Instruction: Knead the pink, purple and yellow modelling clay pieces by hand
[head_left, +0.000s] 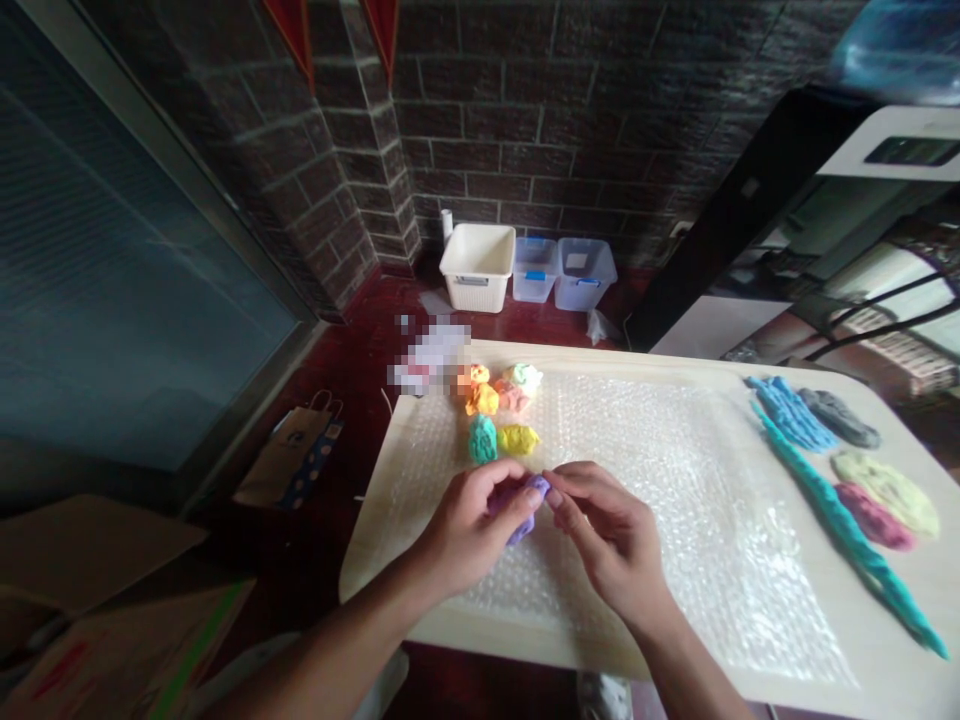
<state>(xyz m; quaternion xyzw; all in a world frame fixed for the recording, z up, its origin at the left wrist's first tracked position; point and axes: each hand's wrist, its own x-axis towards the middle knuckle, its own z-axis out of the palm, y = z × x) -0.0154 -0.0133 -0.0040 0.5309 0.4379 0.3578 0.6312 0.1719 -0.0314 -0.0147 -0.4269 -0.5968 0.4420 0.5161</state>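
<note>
A lump of purple modelling clay (521,528) is gripped in my left hand (480,520), partly hidden by the fingers and thumb. My right hand (604,530) has its thumb and forefinger pinched together at the right edge of this lump. Both hands are over bubble wrap (637,480) spread on the table. Just beyond my left hand sit a teal lump (482,440) and a yellow lump (517,439). Farther back are orange lumps (481,398), a salmon lump (513,397) and a pale green lump (525,377).
On the table's right lie a long teal roll (847,530) and blue (795,412), grey (838,417), pale yellow (889,485) and pink (874,517) pieces. A white basket (480,285) and clear bins (585,280) stand by the brick wall. A paper bag (289,455) is on the floor.
</note>
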